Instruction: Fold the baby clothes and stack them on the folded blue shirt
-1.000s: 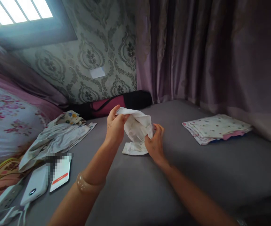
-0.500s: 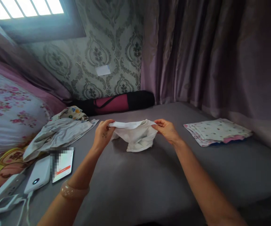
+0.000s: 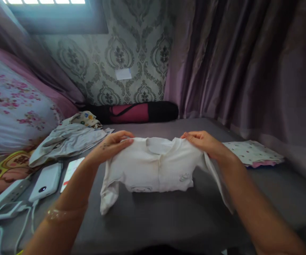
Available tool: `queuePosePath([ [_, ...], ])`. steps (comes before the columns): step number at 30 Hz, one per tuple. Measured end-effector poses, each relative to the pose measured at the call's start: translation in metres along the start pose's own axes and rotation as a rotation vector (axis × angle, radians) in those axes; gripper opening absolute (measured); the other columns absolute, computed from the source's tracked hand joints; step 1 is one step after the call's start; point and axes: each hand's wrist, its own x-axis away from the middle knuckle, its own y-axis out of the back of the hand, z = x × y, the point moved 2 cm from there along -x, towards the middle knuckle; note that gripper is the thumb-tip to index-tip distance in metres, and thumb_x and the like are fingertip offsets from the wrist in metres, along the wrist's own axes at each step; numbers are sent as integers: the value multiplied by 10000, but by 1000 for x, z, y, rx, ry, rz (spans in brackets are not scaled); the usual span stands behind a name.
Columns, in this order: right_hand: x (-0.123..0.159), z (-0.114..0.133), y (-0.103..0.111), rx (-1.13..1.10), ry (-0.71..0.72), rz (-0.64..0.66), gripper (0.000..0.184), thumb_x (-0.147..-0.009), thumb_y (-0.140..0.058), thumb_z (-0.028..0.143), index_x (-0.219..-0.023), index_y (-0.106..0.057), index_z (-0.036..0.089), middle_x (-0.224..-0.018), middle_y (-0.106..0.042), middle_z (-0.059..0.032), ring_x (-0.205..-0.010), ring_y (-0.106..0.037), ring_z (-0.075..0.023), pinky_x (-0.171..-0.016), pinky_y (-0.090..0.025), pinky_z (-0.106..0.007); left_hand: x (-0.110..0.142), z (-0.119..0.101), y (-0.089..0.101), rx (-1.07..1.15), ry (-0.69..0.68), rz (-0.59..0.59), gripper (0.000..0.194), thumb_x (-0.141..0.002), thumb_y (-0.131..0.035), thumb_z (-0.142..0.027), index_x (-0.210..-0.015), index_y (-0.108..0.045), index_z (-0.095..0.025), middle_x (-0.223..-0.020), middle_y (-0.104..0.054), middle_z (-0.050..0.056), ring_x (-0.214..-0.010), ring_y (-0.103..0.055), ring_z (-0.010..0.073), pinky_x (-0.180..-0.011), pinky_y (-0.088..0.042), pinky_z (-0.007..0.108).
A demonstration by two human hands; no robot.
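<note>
A small white long-sleeved shirt (image 3: 145, 166) hangs between my hands, its round neckline at the top and a front seam down the middle. Little printed figures show near its lower edge. My left hand (image 3: 113, 145) pinches the shoulder on the left, thumb in front. My right hand (image 3: 204, 141) grips the opposite shoulder, fingers closed on the cloth. One sleeve dangles below my left hand; the other hangs along my right forearm, partly hidden by it. Beneath the shirt lies the grey bed surface (image 3: 153, 223).
Folded patterned cloths (image 3: 254, 152) lie at the right, partly behind my right arm. On the left are crumpled clothes (image 3: 68, 140), a phone (image 3: 72, 171), a white power bank (image 3: 46, 182) and a power strip (image 3: 6, 198) with cables. A black and maroon bag (image 3: 131, 112) rests against the wall.
The bunched white garment is now spread out, with its sleeves hanging down. My hands have moved slightly apart and now hold it at the shoulders. The view has shifted a little.
</note>
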Motion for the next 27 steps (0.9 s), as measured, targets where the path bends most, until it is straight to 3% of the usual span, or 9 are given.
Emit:
queuePosePath([
  [4,-5,-40,-9,140,-100,119,412,-702,-685,579,-693,-716,168,-618,-641,-8,-539,-543,-127,-494,-397,-239,-8,41,-20,44,125,130,298,-691,-706,-454,-845,-659,-203,-699,-623,-15,-574,-559,113,-480,-409,188],
  [8,-8,-57,-13,208,-103,111,384,-704,-681,547,-707,-709,164,-636,-638,2,-556,-527,-112,-511,-385,-226,-12,66,-29,105,210,139,343,-647,-745,-446,-839,-618,-191,-684,-618,-22,-561,-549,107,-492,-418,197],
  [16,-24,-61,-20,199,10,-14,356,-636,-730,469,-808,-700,159,-738,-673,-15,-653,-583,-138,-597,-433,-248,-26,80,-24,-4,10,-14,332,-687,-710,-476,-712,-617,-158,-684,-570,-4,-580,-500,92,-479,-345,190],
  [18,-31,-58,-21,214,59,-61,332,-620,-740,447,-779,-691,161,-725,-670,-9,-651,-585,-138,-605,-439,-252,-27,77,-22,3,56,-40,337,-728,-662,-493,-726,-624,-158,-611,-541,-15,-516,-463,85,-448,-316,193],
  [21,-40,-41,-20,239,102,-76,319,-621,-747,447,-755,-703,162,-707,-680,-14,-643,-594,-143,-612,-452,-265,-31,60,-13,6,39,-171,316,-752,-635,-472,-711,-632,-158,-568,-531,-21,-479,-441,80,-427,-295,193],
  [26,-51,20,-1,195,308,-184,349,-628,-782,487,-824,-743,201,-791,-720,-23,-700,-635,-160,-631,-497,-279,-46,0,18,-27,-317,-570,243,-759,-655,-409,-798,-691,-172,-693,-635,5,-614,-549,108,-506,-402,198],
  [27,-53,32,3,174,364,-211,358,-629,-787,492,-852,-745,214,-826,-726,-22,-728,-644,-162,-643,-508,-281,-49,-11,24,-42,-373,-605,243,-770,-648,-408,-823,-698,-177,-715,-647,8,-640,-565,112,-525,-422,200],
])
